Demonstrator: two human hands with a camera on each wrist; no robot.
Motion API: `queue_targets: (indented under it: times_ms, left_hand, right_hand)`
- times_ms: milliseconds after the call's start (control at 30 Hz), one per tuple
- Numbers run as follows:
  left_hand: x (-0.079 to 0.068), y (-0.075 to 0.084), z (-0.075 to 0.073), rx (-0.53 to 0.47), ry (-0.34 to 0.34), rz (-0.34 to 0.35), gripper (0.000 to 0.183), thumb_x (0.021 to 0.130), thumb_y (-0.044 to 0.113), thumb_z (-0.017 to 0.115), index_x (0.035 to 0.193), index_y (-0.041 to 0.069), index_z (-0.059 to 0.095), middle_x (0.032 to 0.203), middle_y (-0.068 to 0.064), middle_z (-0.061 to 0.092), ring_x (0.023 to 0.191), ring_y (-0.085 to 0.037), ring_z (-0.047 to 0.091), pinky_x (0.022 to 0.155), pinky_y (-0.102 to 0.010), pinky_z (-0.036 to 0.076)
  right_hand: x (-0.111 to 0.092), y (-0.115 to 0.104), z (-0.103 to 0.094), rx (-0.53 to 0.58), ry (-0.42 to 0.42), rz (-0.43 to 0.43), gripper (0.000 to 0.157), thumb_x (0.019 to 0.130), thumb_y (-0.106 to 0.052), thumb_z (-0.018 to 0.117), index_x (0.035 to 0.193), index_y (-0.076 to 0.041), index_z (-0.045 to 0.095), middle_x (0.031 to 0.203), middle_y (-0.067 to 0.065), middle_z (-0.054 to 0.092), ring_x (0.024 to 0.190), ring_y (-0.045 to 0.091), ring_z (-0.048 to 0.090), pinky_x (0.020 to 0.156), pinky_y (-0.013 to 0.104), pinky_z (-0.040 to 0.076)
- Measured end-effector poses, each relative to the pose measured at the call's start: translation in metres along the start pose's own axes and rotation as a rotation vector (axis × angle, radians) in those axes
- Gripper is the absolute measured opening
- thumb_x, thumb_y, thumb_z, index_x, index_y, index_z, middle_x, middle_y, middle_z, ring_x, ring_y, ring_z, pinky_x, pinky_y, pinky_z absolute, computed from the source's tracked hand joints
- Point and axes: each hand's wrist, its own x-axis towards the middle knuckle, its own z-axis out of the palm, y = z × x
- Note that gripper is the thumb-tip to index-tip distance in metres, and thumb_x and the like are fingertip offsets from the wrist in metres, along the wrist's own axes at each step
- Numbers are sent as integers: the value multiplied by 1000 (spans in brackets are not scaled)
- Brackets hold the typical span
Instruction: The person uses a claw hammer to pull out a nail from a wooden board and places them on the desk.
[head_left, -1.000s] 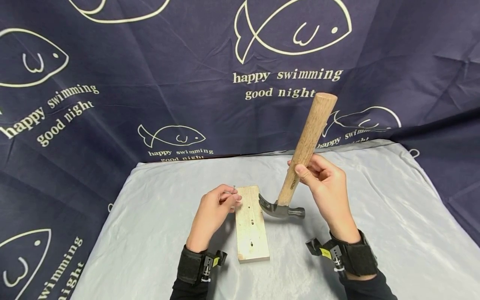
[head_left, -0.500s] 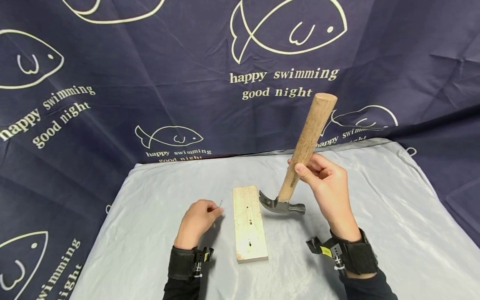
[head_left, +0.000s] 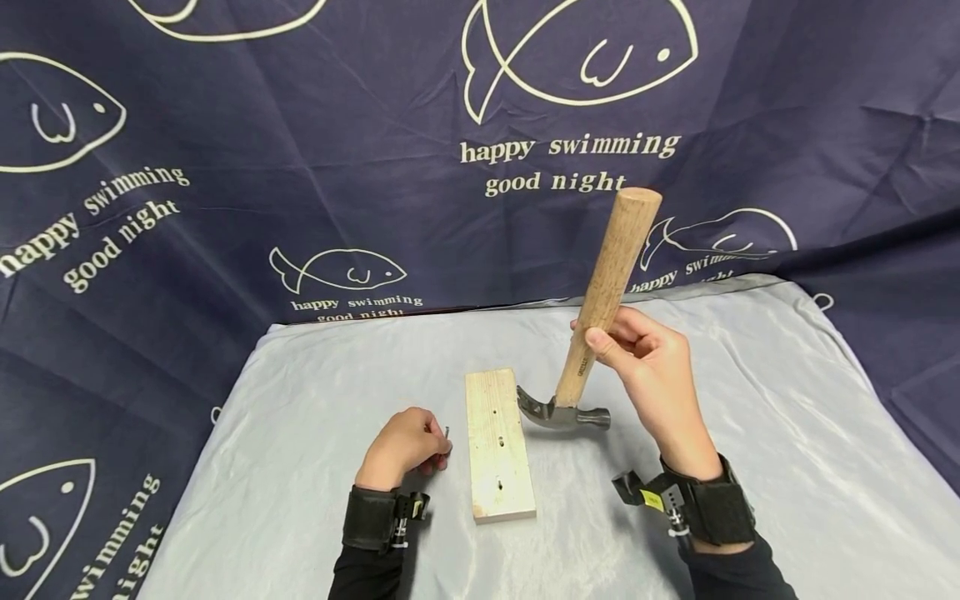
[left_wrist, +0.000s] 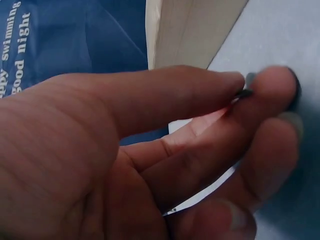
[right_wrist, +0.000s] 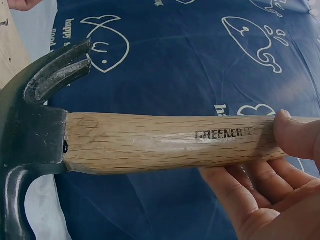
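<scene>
A claw hammer (head_left: 611,275) is held head-down by my right hand (head_left: 660,375), thumb on one side of the wooden handle and fingers on the other. Its dark steel head (head_left: 562,414) hangs beside the board's right edge, claw toward the board. Left of the board, my left hand (head_left: 401,446) pinches a small nail (head_left: 447,432) between thumb and forefinger. Only a dark bit of the nail (left_wrist: 244,93) shows in the left wrist view. The pale wooden board (head_left: 487,467) lies lengthwise between both hands, with several small dark marks along its middle.
A light grey cloth (head_left: 285,467) covers the table. Behind it and to the left hangs a dark blue curtain (head_left: 420,167) with white fish drawings and lettering. In the right wrist view, a nail (right_wrist: 4,23) sticks out of the board.
My left hand has drawn back from the board's far left edge, moving left and nearer with the nail. The hammer's handle end has tilted slightly left; my right hand stays almost in place.
</scene>
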Motion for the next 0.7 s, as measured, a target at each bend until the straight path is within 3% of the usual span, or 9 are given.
queue_targets:
  times_ms: [467, 567, 700]
  left_hand:
    - [0, -1, 3, 2, -91, -45, 26, 81, 25, 65, 68, 2, 63, 57, -11, 67, 49, -24, 59, 46, -31, 45]
    - [0, -1, 2, 10, -85, -40, 26, 80, 27, 66, 67, 4, 65, 58, -10, 67, 50, -24, 59, 47, -31, 45]
    - [-5, 0, -2, 9, -30, -43, 22, 81, 28, 65, 81, 6, 68, 66, -8, 68, 54, -23, 58, 50, -31, 44]
  right_hand:
    - [-2, -2, 1, -18, -44, -7, 31, 82, -24, 66, 110, -11, 67, 98, 3, 73, 91, 18, 68, 78, 28, 55]
    - [-2, -2, 0, -16, -46, -12, 31, 82, -23, 66, 110, -10, 67, 98, 3, 73, 90, 18, 68, 77, 28, 55]
    - [-2, -5, -1, -35, -52, -17, 32, 82, -23, 66, 111, -10, 66, 98, 4, 73, 90, 18, 68, 78, 27, 55]
